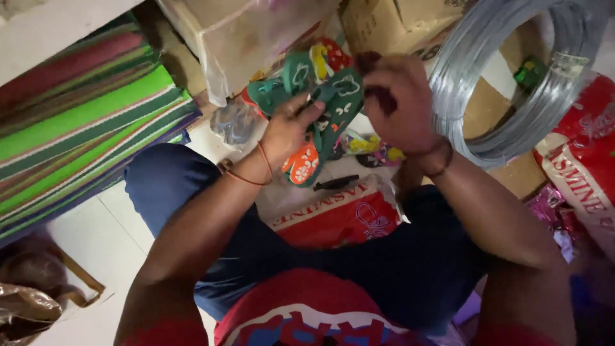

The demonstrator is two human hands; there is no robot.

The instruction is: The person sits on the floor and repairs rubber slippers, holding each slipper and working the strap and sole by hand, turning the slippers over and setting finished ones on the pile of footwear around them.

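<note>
Green rubber flip-flops with white and coloured floral prints (333, 96) sit bunched at upper centre of the head view, held up between both hands. The left hand (288, 131) comes in from the lower left, its fingers curled onto the near edge of the bunch, thumb pressing on a green sole; an orange-printed sole (301, 164) hangs just below that wrist, which wears a thin orange cord bracelet (246, 174). The right hand (400, 102) lies right of the bunch, fingers folded down over its top edge in a closed grip; the fingertips are blurred, so exactly what they pinch cannot be told. How many sandals make up the bunch is unclear, as they overlap.

Upper right holds a large coil of grey steel wire (512, 83), cut off by the frame. Striped green and maroon rolled mats (83, 122) fill the left. A red and white printed sack (339, 218) lies on the floor beneath the hands, partly hidden by the dark blue trouser knees (173, 186).
</note>
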